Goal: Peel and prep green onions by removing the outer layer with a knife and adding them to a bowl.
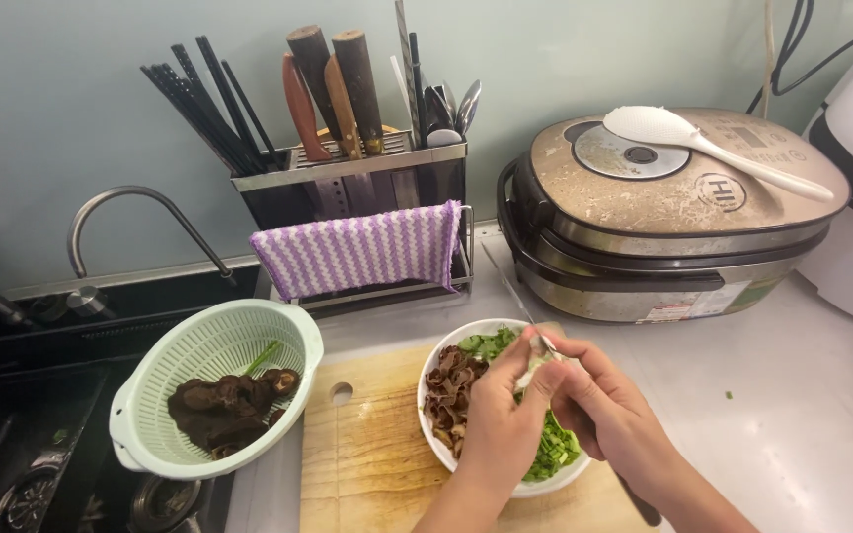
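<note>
Both hands, left hand [505, 415] and right hand [609, 415], pinch a pale garlic clove [537, 357] together over a white bowl [429, 395] of brown mushrooms and chopped greens, on a wooden cutting board [367, 464] atop a pale countertop [802, 415] beside a rice cooker [663, 212] and green colander [214, 380]

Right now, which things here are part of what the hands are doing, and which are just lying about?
In use:
left hand
right hand
white bowl of brown strips and chopped greens
wooden cutting board
pale clove-like piece, held over the bowl

Lying about:
green colander of dark mushrooms
rice cooker
white rice paddle
knife rack
striped cloth
</note>
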